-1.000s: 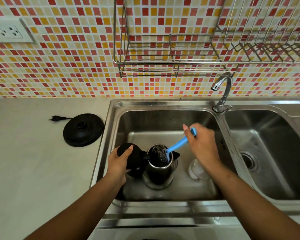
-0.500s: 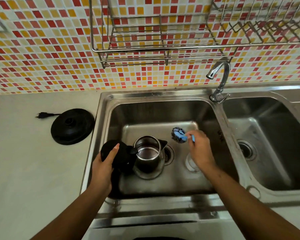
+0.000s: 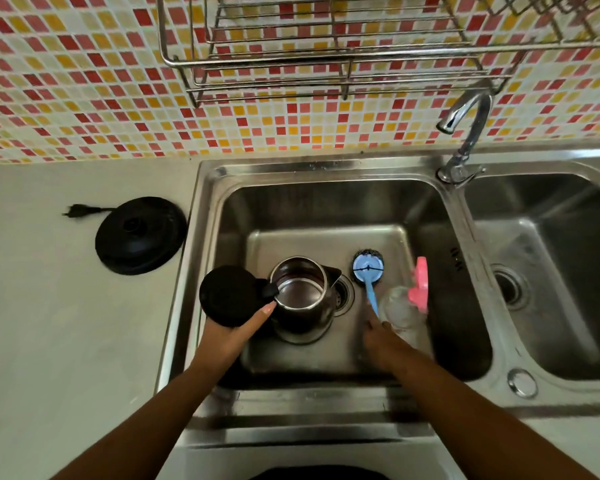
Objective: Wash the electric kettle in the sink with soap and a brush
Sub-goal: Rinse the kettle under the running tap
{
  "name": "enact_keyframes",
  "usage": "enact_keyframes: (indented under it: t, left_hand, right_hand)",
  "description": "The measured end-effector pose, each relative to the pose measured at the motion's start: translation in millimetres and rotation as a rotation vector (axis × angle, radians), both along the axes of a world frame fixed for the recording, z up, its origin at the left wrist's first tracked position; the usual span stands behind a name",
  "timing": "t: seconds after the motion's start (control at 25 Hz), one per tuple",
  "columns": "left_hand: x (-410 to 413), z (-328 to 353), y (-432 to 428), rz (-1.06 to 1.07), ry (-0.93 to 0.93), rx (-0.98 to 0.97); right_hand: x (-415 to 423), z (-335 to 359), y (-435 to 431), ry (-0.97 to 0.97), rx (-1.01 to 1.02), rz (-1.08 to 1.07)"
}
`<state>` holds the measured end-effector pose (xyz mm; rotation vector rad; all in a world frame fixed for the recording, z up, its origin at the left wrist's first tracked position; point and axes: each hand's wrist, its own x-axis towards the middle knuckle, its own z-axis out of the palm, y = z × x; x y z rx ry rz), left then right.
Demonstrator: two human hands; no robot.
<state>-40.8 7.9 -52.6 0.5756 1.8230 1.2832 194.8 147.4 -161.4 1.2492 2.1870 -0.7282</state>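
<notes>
The steel electric kettle (image 3: 302, 296) stands upright in the left basin of the sink (image 3: 291, 166), its black lid (image 3: 227, 294) swung open to the left. My left hand (image 3: 229, 336) grips the kettle at its handle below the lid, thumb on the lid's edge. The blue-handled brush (image 3: 368, 268) lies on the basin floor right of the kettle, head away from me. My right hand (image 3: 383, 341) sits just below the handle's end, fingers loose, holding nothing. A clear soap bottle (image 3: 404, 310) with a pink cap lies beside the brush.
The kettle's black power base (image 3: 139, 235) with its plug lies on the counter left of the sink. The tap (image 3: 465, 133) stands between the two basins, spout over the left one. The right basin (image 3: 551, 271) holds nothing. A wire dish rack (image 3: 326, 46) hangs on the tiled wall.
My right hand drew the brush out of the kettle, laid it on the basin floor and let go. The left hand kept its hold on the kettle.
</notes>
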Motion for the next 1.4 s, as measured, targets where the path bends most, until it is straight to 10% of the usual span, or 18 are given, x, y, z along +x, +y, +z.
enact_keyframes:
  t: [0.28,0.48,0.68,1.4]
  left_hand:
    - [-8.8,-16.1,9.5,0.009,0.007,-0.150]
    - [8.7,-0.4,49.4,0.088,0.104,-0.120]
    - [16.5,18.3,75.5,0.056,0.318,-0.063]
    - [70.5,95.8,175.7,0.327,0.219,-0.010]
  right_hand:
    - [-7.0,41.7,8.1,0.205,-0.119,-0.030]
    - [-3.0,125.8,64.8,0.642,0.218,-0.239]
    - [34.8,154.0,151.5,0.577,0.553,-0.349]
    - [22.6,146.3,189.3,0.706,0.187,-0.247]
